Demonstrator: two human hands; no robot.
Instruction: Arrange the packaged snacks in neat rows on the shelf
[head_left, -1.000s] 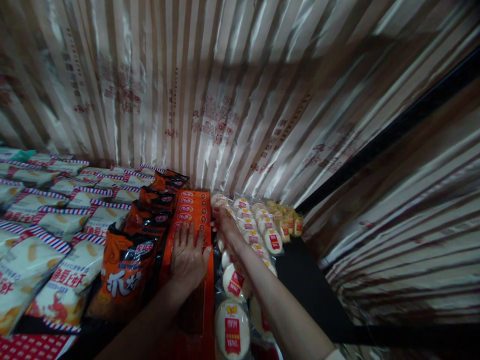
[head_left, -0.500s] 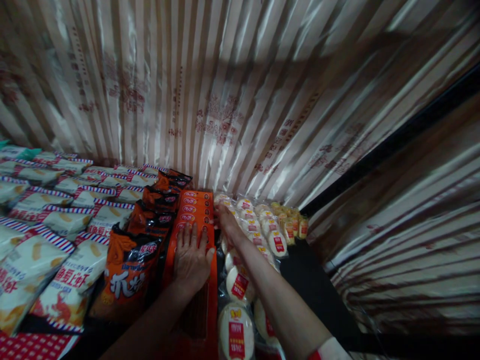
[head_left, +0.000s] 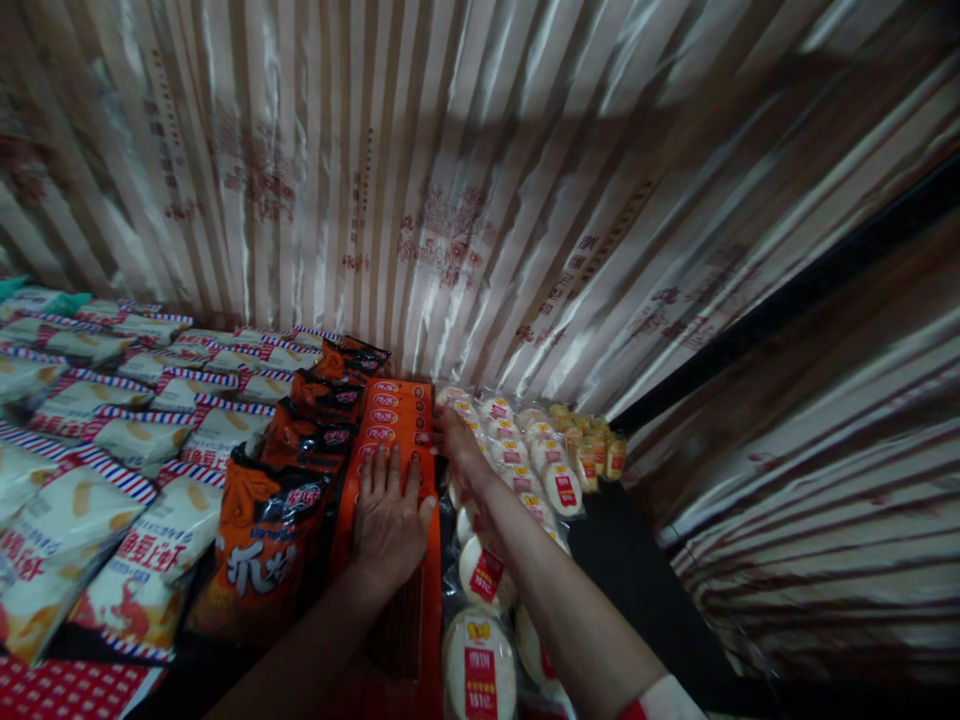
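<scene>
At the near left edge lies a red cloth or sheet with white dots (head_left: 75, 690). Just beyond it, white plastic snack bags with blue-and-red striped ends (head_left: 142, 560) lie in overlapping rows, apparently lapped so that each front stays readable. To their right, glossy orange-and-black snack bags (head_left: 259, 550) lean back one upon another in a file, each seemingly propped by the one behind.

In the middle, flat orange packets with oval logos (head_left: 386, 418) form a long overlapping column, their logo ends showing like steps. The left hand (head_left: 390, 530) rests palm down on them, fingers straight and slightly spread, grasping nothing; the flat palm probably steadies the stack. Right of the column, clear-wrapped round white crackers with red labels (head_left: 480, 665) run away in files on a black flat surface (head_left: 630, 580).

Farther up, the right hand (head_left: 456, 440) reaches over the crackers to the column's right edge, its fingers bent; whether they pinch a packet I cannot tell. Small clear-wrapped yellow snacks (head_left: 586, 450) stand at the far right, before a pleated silvery striped sheet (head_left: 450, 240).
</scene>
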